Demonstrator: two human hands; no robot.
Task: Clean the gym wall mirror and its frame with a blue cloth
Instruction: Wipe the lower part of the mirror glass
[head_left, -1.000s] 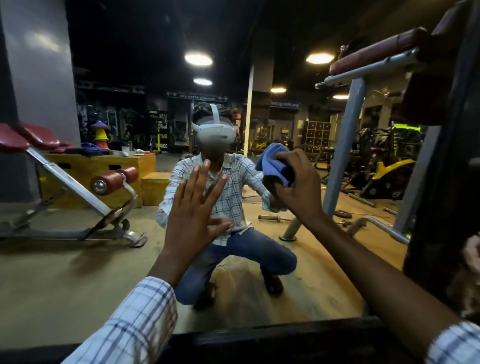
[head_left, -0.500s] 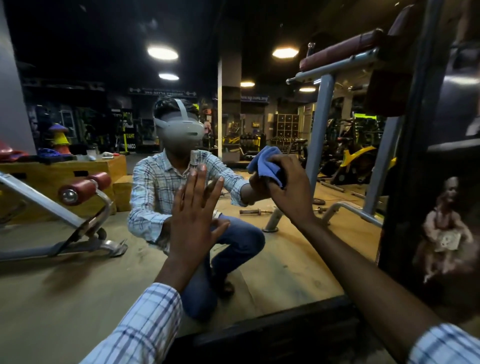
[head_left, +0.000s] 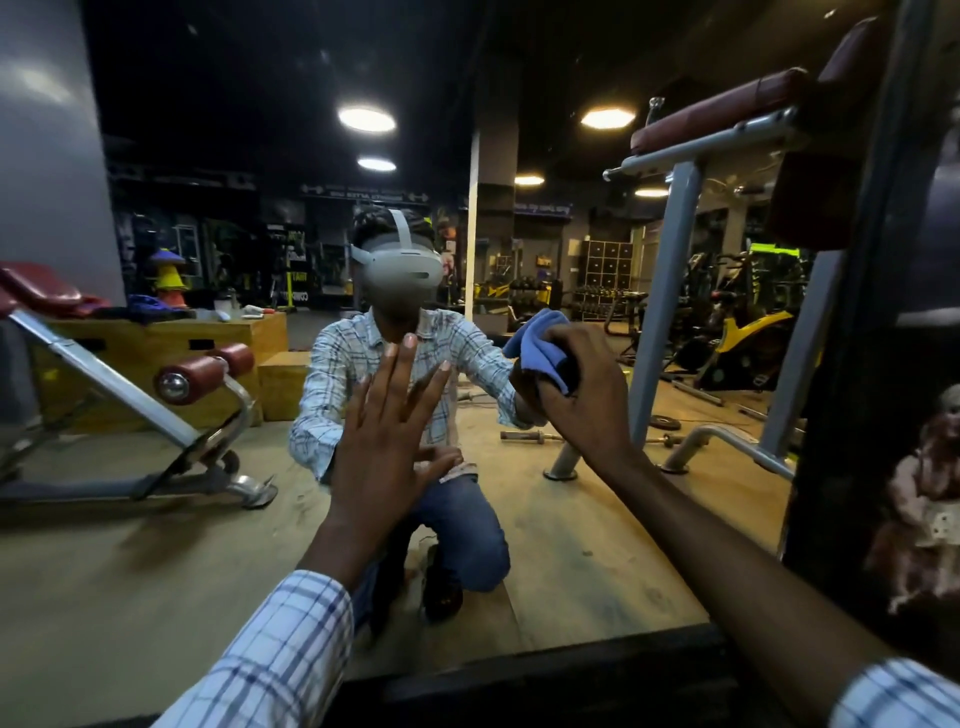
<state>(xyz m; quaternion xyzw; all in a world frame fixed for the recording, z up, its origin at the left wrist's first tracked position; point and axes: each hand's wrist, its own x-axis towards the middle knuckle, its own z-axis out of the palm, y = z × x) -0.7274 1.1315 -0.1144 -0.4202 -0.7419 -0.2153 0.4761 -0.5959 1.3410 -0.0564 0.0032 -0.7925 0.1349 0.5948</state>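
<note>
The right hand (head_left: 582, 400) grips the bunched blue cloth (head_left: 540, 345) against the big glass wall mirror (head_left: 597, 519); this looks like the wiping step. The left hand (head_left: 387, 441) rests flat, fingers spread. Next, the dark frame (head_left: 519, 675) likely needs rubbing.

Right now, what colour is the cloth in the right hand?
The cloth is blue, clearest in the head view.

The mirror (head_left: 156, 571) is seen as smooth, glossy glass. The blue cloth (head_left: 540, 348) is shown soft, matt and bunched in folds. The frame (head_left: 545, 675) is read as dark and dull along the bottom. In the reflection, a bench rail (head_left: 104, 374) is rendered in polished metal, its roller pads (head_left: 197, 371) in shiny red padding, and a box (head_left: 171, 343) in plain matt wood. The sleeve (head_left: 280, 654) is seen as woven checked fabric.
</note>
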